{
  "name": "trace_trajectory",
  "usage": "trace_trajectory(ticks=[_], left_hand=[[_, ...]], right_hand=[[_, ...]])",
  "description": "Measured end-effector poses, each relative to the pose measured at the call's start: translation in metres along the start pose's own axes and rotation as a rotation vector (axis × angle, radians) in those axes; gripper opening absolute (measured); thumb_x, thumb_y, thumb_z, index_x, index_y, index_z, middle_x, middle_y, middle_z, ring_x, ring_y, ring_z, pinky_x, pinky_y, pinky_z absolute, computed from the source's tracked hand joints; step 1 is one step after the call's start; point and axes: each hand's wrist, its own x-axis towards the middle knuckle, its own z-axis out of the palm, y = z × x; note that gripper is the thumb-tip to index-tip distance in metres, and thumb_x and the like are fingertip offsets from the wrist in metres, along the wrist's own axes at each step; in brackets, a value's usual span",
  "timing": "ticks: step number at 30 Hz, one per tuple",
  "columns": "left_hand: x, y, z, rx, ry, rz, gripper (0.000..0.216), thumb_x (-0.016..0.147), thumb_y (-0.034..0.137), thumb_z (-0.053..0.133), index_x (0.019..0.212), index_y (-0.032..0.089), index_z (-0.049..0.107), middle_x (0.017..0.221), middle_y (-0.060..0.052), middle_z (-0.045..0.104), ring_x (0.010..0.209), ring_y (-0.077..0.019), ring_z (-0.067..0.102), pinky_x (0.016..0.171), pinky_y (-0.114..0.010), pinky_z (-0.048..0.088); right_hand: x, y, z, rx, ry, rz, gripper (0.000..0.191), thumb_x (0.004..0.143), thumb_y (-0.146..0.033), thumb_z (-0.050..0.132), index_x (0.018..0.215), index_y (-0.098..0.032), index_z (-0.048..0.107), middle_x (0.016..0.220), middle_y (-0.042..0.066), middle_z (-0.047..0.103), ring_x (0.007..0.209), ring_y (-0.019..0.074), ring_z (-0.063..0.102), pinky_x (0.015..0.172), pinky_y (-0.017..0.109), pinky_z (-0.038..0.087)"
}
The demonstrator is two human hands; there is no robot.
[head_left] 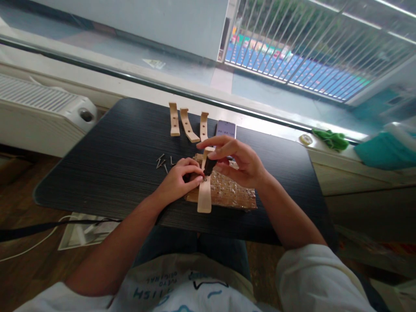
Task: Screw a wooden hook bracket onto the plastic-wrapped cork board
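Observation:
A pale wooden hook point(204, 203) lies across a brown block wrapped in clear plastic point(233, 191), its flat end overhanging the near side. My right hand point(242, 164) has thumb and fingers at the top of a short black screwdriver point(209, 166), which stands tilted over the hook. At the screwdriver's lower end, my left hand point(182, 181) pinches with thumb and fingertips against the hook's left edge; whatever is between those fingertips is too small to make out. Several loose screws point(160, 160) lie on the table beyond my left hand.
Three more wooden hooks, one of them a curved hook point(188, 125), rest at the back of the black table point(107, 160). A phone point(226, 127) lies behind my right hand. Beyond is the window sill, with a green cloth point(330, 140) and a tape roll point(305, 139). A radiator point(45, 108) stands left.

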Motion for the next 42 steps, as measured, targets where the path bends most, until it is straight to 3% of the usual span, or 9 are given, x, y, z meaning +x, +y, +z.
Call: trace_trajectory(ticks=[5,12,20,25,29,35,42], left_hand=[[0.0,0.0,0.0,-0.011,0.013,-0.001,0.011,0.079,0.025,0.06,0.08,0.02,0.07,0.094,-0.003,0.062,0.095,-0.0209,0.056,0.088,-0.035,0.046],[0.0,0.001,0.001,-0.018,0.023,-0.023,0.012,0.078,0.026,0.06,0.08,0.02,0.07,0.089,-0.003,0.063,0.093,-0.0211,0.056,0.086,-0.035,0.048],[-0.001,0.001,0.001,-0.026,0.022,-0.048,0.018,0.077,0.031,0.06,0.086,0.02,0.071,0.096,-0.004,0.064,0.098,-0.0236,0.057,0.089,-0.038,0.047],[0.0,0.003,0.0,-0.027,0.011,-0.075,0.015,0.076,0.03,0.061,0.083,0.02,0.071,0.095,-0.004,0.065,0.096,-0.0238,0.058,0.089,-0.04,0.048],[0.0,0.003,-0.001,-0.025,0.004,-0.076,0.015,0.077,0.029,0.061,0.084,0.019,0.071,0.096,-0.005,0.066,0.096,-0.0239,0.058,0.09,-0.04,0.048],[-0.001,0.001,0.0,-0.004,-0.001,-0.051,0.015,0.079,0.029,0.06,0.083,0.02,0.072,0.094,-0.004,0.065,0.093,-0.0222,0.058,0.088,-0.037,0.048],[-0.001,0.001,0.0,0.007,0.003,-0.032,0.013,0.079,0.026,0.061,0.083,0.021,0.072,0.095,-0.003,0.063,0.096,-0.0218,0.057,0.088,-0.036,0.047]], right_hand=[[-0.003,0.0,0.005,0.106,-0.057,0.067,0.009,0.094,-0.019,0.045,0.103,-0.02,0.047,0.123,0.01,0.062,0.088,0.0103,0.063,0.075,0.03,0.053],[-0.007,0.003,0.01,0.233,-0.076,0.137,0.014,0.096,-0.027,0.045,0.107,-0.019,0.043,0.114,0.009,0.064,0.098,0.013,0.063,0.082,0.032,0.055],[-0.006,0.003,0.003,0.154,-0.125,0.085,0.033,0.093,-0.016,0.048,0.126,-0.02,0.048,0.113,0.006,0.063,0.105,0.0127,0.063,0.088,0.027,0.052],[-0.001,0.0,-0.002,0.043,-0.166,0.062,0.03,0.092,-0.015,0.05,0.121,-0.019,0.058,0.114,0.005,0.069,0.11,0.0129,0.064,0.093,0.026,0.051],[-0.002,0.0,-0.003,0.042,-0.149,0.075,0.029,0.091,-0.017,0.052,0.12,-0.018,0.06,0.113,0.005,0.071,0.103,0.0116,0.066,0.087,0.023,0.052],[0.0,-0.002,-0.003,0.005,-0.094,0.076,0.024,0.089,-0.021,0.059,0.111,-0.017,0.065,0.105,0.004,0.074,0.073,0.0043,0.064,0.064,0.016,0.05],[0.0,-0.004,-0.002,-0.057,-0.021,0.133,0.022,0.084,-0.023,0.065,0.105,-0.017,0.068,0.096,0.003,0.075,0.061,0.0032,0.058,0.057,0.017,0.048]])
